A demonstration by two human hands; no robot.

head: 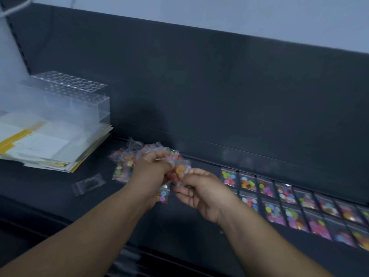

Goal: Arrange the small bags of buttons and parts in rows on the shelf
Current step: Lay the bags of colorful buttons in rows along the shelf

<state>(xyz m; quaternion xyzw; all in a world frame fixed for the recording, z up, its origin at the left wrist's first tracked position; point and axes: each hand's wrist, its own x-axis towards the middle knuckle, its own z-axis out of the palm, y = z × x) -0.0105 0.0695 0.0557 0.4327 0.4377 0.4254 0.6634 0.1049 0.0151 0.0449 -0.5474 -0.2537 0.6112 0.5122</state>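
Clutching a bundle of small clear plastic bags of coloured buttons (180, 169) just left of the laid rows (283, 198), left hand (152, 170) and right hand (200, 193) pinch light, slippery film, probably best taken by an edge.

A clear plastic rack (69, 84) with rows of round holes is standing in the far left corner of the shelf (50, 196). A stack of papers and sleeves (50, 144), some yellow-edged, is lying just in front of it. A dark back panel (199, 86) is rising along the far edge.
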